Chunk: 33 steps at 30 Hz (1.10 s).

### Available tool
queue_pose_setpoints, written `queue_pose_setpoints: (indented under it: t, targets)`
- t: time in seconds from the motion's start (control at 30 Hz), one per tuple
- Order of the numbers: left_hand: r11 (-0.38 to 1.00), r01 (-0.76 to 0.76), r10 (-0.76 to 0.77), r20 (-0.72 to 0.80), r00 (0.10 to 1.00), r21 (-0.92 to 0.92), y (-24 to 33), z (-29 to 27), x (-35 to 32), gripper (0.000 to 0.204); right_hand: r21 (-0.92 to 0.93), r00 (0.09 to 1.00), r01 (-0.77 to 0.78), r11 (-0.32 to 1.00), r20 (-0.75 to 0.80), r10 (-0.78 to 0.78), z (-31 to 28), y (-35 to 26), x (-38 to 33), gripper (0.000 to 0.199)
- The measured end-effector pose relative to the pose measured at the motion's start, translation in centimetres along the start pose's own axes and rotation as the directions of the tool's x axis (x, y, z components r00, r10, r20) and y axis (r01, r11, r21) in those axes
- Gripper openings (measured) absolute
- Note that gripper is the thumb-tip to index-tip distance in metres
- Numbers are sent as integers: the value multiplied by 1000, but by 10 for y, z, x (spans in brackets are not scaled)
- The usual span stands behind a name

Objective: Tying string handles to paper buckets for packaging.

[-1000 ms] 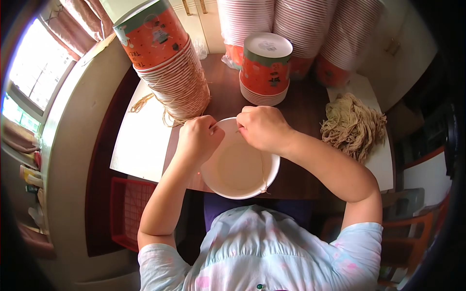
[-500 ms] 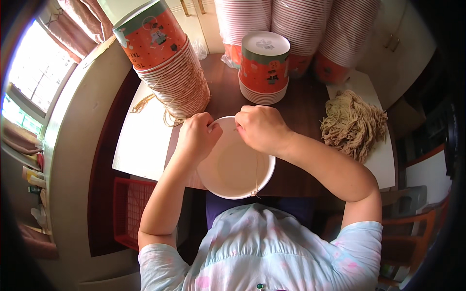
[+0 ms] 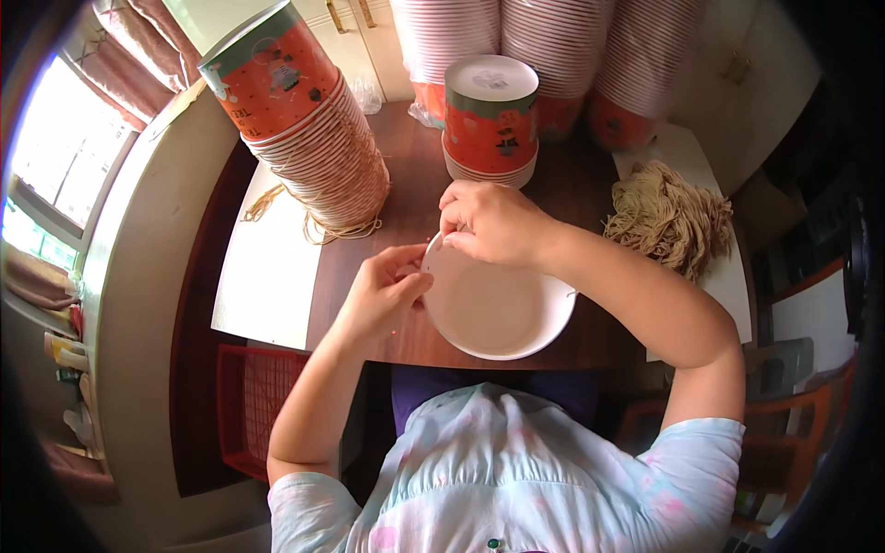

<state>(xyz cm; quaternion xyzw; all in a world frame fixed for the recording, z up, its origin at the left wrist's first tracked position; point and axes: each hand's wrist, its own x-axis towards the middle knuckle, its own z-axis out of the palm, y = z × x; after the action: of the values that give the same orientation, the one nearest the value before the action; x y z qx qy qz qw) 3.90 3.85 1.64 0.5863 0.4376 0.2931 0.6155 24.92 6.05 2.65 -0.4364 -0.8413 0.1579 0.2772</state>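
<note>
The left hand (image 3: 387,290) has slid down the white bowl's (image 3: 498,309) left rim, fingers pinching there

Two bare forearms, no watch, no rings to be seen, no gloves. Left hand (image 3: 385,293) and right hand (image 3: 489,221) uncovered to the fingertips. Well back from the grip, short sleeves ending above the elbows: pale blue-white cloth with faint pink blotches. Same light, soft fabric across the chest, gathered in fine pleats below the neckline. A small dark button or bead at the centre front, low down. Beneath the hem, dark blue-purple cloth over the lap.
</note>
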Motion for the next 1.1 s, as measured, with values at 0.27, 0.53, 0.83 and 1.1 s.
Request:
queue_pose_setpoints:
  t: [0.27,0.53,0.83,1.1]
  targets:
    - [929,-13,-4,-45,999,-369,-25,13,-22,31,195,914,-399,896,170,370,-16,-44,-27,12]
    - [984,-115,101,-105,989,-135,-36,10,-21,22,416,837,-546,727,232,496,8,-37,-31,16]
    - [991,-133,131,-130,983,-8,-31,10,-19,22,419,849,-526,740,214,482,15,-33,-29,14]
    - [989,-142,146,-140,979,35,-30,9,-18,21,423,838,-546,723,265,477,14,-36,-28,14]
